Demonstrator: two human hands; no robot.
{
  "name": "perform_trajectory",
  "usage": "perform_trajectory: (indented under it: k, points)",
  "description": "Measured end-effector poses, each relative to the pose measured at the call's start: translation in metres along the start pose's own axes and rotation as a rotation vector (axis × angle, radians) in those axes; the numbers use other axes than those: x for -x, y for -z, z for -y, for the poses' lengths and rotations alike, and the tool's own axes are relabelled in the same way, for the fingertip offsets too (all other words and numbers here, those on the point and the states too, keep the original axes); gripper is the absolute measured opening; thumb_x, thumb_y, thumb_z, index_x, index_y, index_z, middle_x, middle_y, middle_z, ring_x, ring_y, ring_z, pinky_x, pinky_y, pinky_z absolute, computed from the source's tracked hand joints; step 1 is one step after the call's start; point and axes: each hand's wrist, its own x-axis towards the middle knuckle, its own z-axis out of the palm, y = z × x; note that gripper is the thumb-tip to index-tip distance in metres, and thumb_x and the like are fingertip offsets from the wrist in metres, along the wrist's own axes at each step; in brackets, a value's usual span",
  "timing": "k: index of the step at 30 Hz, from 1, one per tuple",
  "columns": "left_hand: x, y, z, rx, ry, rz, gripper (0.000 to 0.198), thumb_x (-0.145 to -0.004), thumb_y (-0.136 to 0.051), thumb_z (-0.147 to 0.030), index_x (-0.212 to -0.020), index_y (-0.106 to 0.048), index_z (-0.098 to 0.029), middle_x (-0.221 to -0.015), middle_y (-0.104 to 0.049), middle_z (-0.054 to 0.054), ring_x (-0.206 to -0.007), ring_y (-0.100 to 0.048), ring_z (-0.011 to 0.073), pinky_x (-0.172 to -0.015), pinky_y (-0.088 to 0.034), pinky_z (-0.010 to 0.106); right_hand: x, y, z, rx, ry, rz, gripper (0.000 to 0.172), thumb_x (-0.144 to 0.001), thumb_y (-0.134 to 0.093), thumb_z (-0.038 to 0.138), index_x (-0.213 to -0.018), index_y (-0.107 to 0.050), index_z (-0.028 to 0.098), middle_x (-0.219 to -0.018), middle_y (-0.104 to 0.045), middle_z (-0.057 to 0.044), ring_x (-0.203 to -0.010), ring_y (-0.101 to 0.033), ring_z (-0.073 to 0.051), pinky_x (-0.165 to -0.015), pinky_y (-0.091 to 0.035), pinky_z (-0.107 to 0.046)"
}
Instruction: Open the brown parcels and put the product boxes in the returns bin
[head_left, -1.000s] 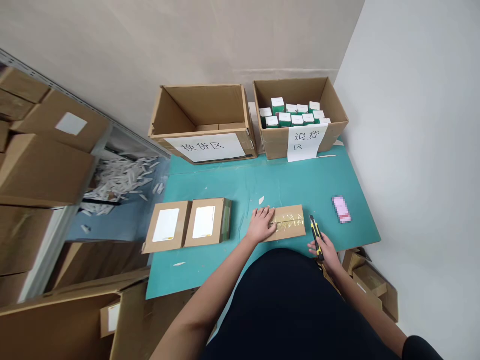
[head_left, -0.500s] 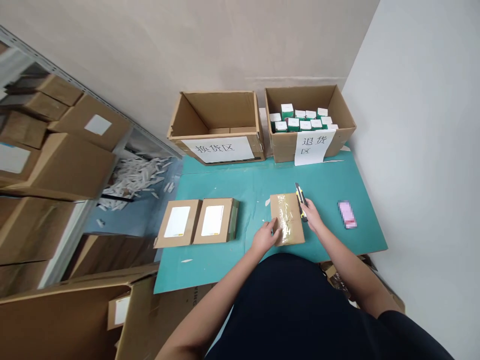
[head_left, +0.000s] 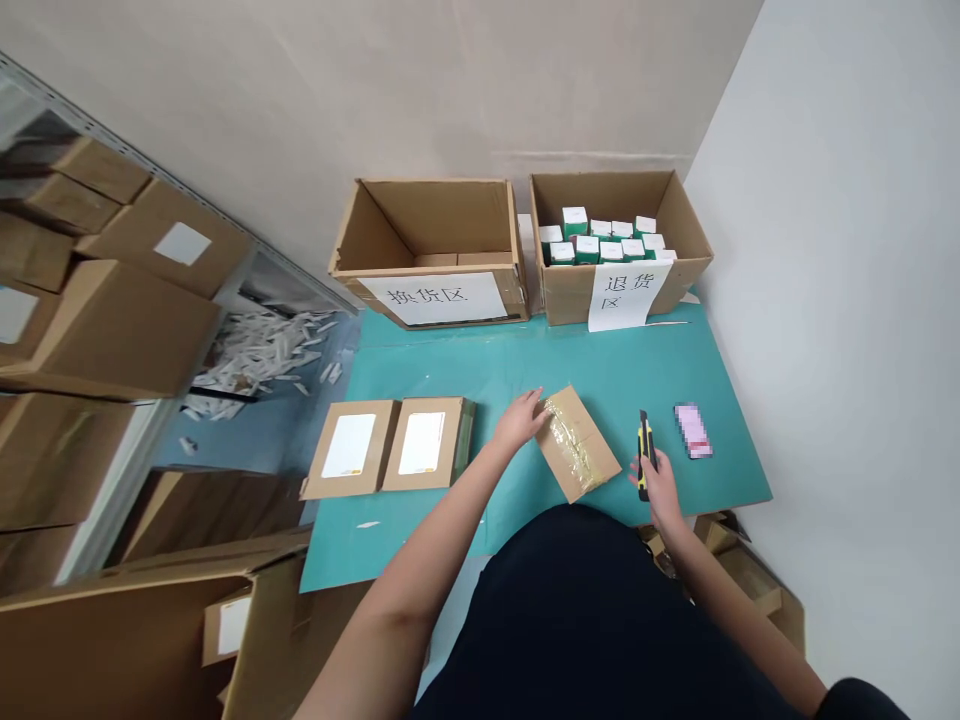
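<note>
Two hands at work on a teal table (head_left: 450, 360). Lays the left hand (head_left: 523, 418) flat on the far left corner of a small brown parcel (head_left: 579, 445), fingers loose and closed round nothing. Parcel lying skewed near the middle of the table, close to the near edge. Clasps a yellow-and-black box cutter (head_left: 643, 448) in the right hand (head_left: 656, 482), just right of the parcel and clear of it, tip pointing to the far side; cannot tell whether the blade is out. Looks sealed at this point, with wrinkled clear tape across the top and the flaps shut, so probably leaves the slitting and the emptying to do. Leaves also two labelled parcels (head_left: 427, 443) side by side and touching, to the left of the left hand, apparently unopened as well. At the far edge, an open carton (head_left: 431, 298) with a white sign, seemingly almost bare inside, and right of it a second carton (head_left: 559, 290) with a sign, holding small green-and-white boxes (head_left: 600, 235). Right of the cutter, near it, a blurred pink thing (head_left: 692, 430), too unclear to name.
</note>
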Motion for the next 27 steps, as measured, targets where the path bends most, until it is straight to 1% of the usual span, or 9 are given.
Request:
perform_trajectory:
  k: [3,6,11,16,18,20,23,25,27]
  points:
    - [0.006,-0.005,-0.002,-0.035,0.002,0.078,0.060,-0.095,-0.056,-0.039,-0.150,-0.043,-0.019,-0.140,-0.060,0.014,-0.126,-0.057,0.0297,-0.101,-0.047,0.037,0.015,-0.001,-0.020,-0.046,-0.132,0.030,0.058,-0.072,-0.074,0.059,-0.113,-0.053,0.025,-0.100,-0.072,-0.006,-0.088,-0.074,-0.025,-0.063,-0.060,-0.033]
    - [0.028,-0.004,-0.006,-0.121,0.112,0.062,0.065,-0.095,-0.053,-0.044,-0.153,-0.038,-0.019,-0.130,-0.064,0.015,-0.119,-0.060,0.0311,-0.093,-0.049,0.036,0.007,-0.017,-0.022,-0.058,-0.092,0.046,0.054,-0.073,-0.073,0.057,-0.113,-0.053,0.026,-0.100,-0.069,-0.004,-0.089,-0.072,-0.023,-0.064,-0.060,-0.031]
    - [0.076,0.000,-0.010,-0.211,0.276,0.166,0.078,-0.095,-0.049,-0.055,-0.160,-0.022,-0.022,-0.114,-0.069,0.014,-0.097,-0.069,0.0305,-0.073,-0.049,0.033,-0.037,-0.035,0.003,0.094,0.063,0.126,0.052,-0.079,-0.067,0.055,-0.120,-0.055,0.024,-0.091,-0.068,-0.002,-0.080,-0.068,-0.020,-0.061,-0.055,-0.028]
    - [0.111,-0.007,-0.016,-0.243,0.324,0.224,0.081,-0.094,-0.047,-0.060,-0.160,-0.019,-0.021,-0.105,-0.071,0.012,-0.090,-0.070,0.0296,-0.070,-0.049,0.033,-0.073,-0.049,0.026,0.244,0.176,0.288,0.047,-0.078,-0.069,0.050,-0.116,-0.062,0.022,-0.095,-0.071,-0.003,-0.082,-0.067,-0.020,-0.068,-0.054,-0.029]
    - [0.114,-0.009,-0.019,-0.281,0.332,0.196,0.083,-0.092,-0.051,-0.061,-0.159,-0.022,-0.020,-0.107,-0.070,0.014,-0.096,-0.069,0.0315,-0.074,-0.051,0.036,-0.080,-0.051,0.030,0.252,0.191,0.331,0.045,-0.077,-0.070,0.048,-0.113,-0.062,0.023,-0.096,-0.072,-0.003,-0.085,-0.068,-0.020,-0.071,-0.054,-0.030]
    - [0.109,-0.009,-0.023,-0.347,0.276,0.119,0.082,-0.090,-0.057,-0.059,-0.156,-0.029,-0.020,-0.120,-0.066,0.018,-0.109,-0.064,0.0347,-0.085,-0.051,0.041,-0.082,-0.050,0.032,0.234,0.180,0.367,0.045,-0.076,-0.071,0.049,-0.111,-0.062,0.023,-0.096,-0.072,-0.003,-0.086,-0.069,-0.020,-0.074,-0.056,-0.032]
    - [0.092,-0.009,-0.028,-0.406,0.057,0.027,0.077,-0.088,-0.064,-0.051,-0.154,-0.036,-0.022,-0.147,-0.051,0.020,-0.137,-0.046,0.0374,-0.112,-0.036,0.050,-0.079,-0.040,0.030,0.176,0.150,0.379,0.047,-0.075,-0.071,0.052,-0.112,-0.060,0.024,-0.100,-0.074,-0.005,-0.091,-0.071,-0.022,-0.080,-0.058,-0.036]
    - [0.077,-0.011,-0.029,-0.395,-0.079,0.060,0.077,-0.088,-0.066,-0.046,-0.154,-0.035,-0.023,-0.157,-0.041,0.018,-0.147,-0.033,0.0365,-0.121,-0.022,0.053,-0.073,-0.030,0.028,0.144,0.127,0.353,0.050,-0.074,-0.072,0.054,-0.113,-0.059,0.024,-0.102,-0.074,-0.006,-0.095,-0.072,-0.023,-0.081,-0.059,-0.038]
    - [0.063,-0.015,-0.030,-0.376,-0.139,0.139,0.079,-0.087,-0.068,-0.044,-0.155,-0.033,-0.024,-0.160,-0.039,0.016,-0.150,-0.029,0.0357,-0.122,-0.018,0.055,-0.064,-0.018,0.025,0.134,0.103,0.328,0.054,-0.074,-0.073,0.055,-0.115,-0.058,0.024,-0.100,-0.075,-0.007,-0.091,-0.073,-0.024,-0.076,-0.060,-0.038]
